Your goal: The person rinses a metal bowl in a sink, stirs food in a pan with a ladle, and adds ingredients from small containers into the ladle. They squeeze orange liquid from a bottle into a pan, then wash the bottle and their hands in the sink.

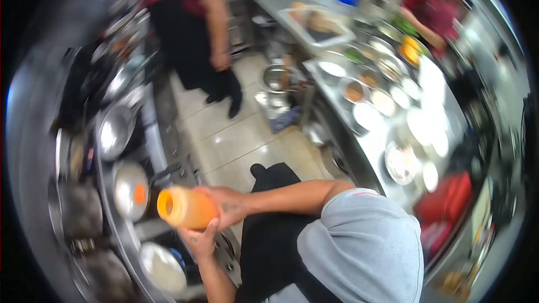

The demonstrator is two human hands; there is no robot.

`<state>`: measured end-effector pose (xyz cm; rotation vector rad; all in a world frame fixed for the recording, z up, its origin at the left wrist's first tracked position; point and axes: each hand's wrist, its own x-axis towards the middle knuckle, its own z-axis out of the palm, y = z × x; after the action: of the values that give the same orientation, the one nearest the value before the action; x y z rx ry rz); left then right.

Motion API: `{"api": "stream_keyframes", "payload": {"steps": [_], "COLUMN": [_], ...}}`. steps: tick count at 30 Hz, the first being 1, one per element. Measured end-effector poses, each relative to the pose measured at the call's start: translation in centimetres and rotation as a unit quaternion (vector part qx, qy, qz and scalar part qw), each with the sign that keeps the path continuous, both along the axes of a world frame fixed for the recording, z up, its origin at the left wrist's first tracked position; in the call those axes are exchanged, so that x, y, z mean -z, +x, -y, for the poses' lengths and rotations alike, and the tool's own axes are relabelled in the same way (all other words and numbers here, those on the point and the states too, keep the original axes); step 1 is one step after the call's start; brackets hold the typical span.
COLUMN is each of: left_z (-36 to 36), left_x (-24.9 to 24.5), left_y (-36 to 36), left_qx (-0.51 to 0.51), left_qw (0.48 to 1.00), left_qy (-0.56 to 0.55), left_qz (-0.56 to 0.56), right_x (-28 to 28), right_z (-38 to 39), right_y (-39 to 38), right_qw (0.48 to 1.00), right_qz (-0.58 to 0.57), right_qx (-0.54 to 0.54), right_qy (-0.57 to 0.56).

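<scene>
A translucent plastic bottle point(193, 207) of orange sauce lies tilted over the stove edge, its wide uncapped mouth facing left. My right hand point(229, 206) is wrapped round the base end of this bottle. From below, my left hand point(200, 241) grips its side, fingers partly hidden under it. Just left of the bottle mouth, a light round pan point(124, 199) sits on the stove with an orange patch point(140, 193) in it. Nearer to my left hand stands another pan point(163, 269) with pale contents, a blue flame point(177, 257) beside it.
Another metal pan point(115, 132) sits farther along the stove point(151, 146). Across the tiled floor point(224, 140), a steel counter point(368, 148) carries several bowls and plates. A person in a black apron point(179, 39) stands in the aisle; another person point(435, 11) is behind the counter.
</scene>
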<state>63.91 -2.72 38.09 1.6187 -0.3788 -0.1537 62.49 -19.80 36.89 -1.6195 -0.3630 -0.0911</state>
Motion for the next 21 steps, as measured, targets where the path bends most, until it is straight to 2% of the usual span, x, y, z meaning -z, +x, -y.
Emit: {"api": "stream_keyframes", "payload": {"steps": [1, 3, 5, 8, 11, 12, 14, 15, 17, 18, 19, 20, 21], "left_z": [0.7, 3.0, 5.9, 9.3, 12.6, 13.4, 14.9, 15.4, 16.3, 16.8, 17.5, 18.4, 19.2], "left_x": [-0.5, -1.7, -2.1, -2.4, -3.3, -3.4, -3.7, -3.8, -2.9, -2.8, -2.6, -2.5, -2.7], "left_y": [-0.8, -3.6, -6.8, -11.8, -17.3, -19.1, -22.4, -24.1, -27.3, -29.2, -31.4, -33.7, -36.3], "left_qx": [0.064, 0.156, 0.226, 0.275, 0.341, 0.371, 0.387, 0.412, 0.433, 0.427, 0.442, 0.459, 0.458], "left_qw": [0.997, 0.986, 0.973, 0.961, 0.938, 0.925, 0.918, 0.908, 0.899, 0.901, 0.894, 0.885, 0.887], "left_qy": [0.019, 0.032, -0.038, -0.037, -0.052, -0.059, -0.052, -0.045, -0.036, -0.040, -0.058, -0.075, -0.058], "left_qz": [0.025, 0.057, -0.005, -0.018, 0.028, 0.051, 0.065, 0.054, 0.064, 0.071, 0.031, -0.012, 0.002], "right_x": [-0.7, -2.2, -3.6, -3.1, -2.2, -3.0, -5.0, -5.5, -6.2, -6.0, -6.0, -5.8, -5.6], "right_z": [1.0, 2.7, 4.2, 5.7, 7.7, 8.4, 10.0, 10.8, 13.0, 14.0, 15.1, 16.2, 16.7], "right_y": [-2.8, -9.1, -14.0, -19.9, -25.8, -28.2, -33.7, -36.5, -43.5, -47.4, -51.2, -54.9, -58.6], "right_qw": [0.999, 0.997, 0.990, 0.977, 0.952, 0.951, 0.942, 0.920, 0.909, 0.919, 0.920, 0.919, 0.897], "right_qz": [0.001, -0.032, -0.037, -0.017, 0.034, 0.035, -0.005, 0.094, 0.074, -0.008, -0.089, -0.084, -0.099], "right_qx": [0.053, 0.065, 0.133, 0.214, 0.287, 0.291, 0.287, 0.336, 0.325, 0.329, 0.332, 0.331, 0.372], "right_qy": [0.000, -0.001, 0.007, -0.004, -0.102, -0.103, -0.175, -0.180, -0.248, -0.218, -0.189, -0.196, -0.217]}}
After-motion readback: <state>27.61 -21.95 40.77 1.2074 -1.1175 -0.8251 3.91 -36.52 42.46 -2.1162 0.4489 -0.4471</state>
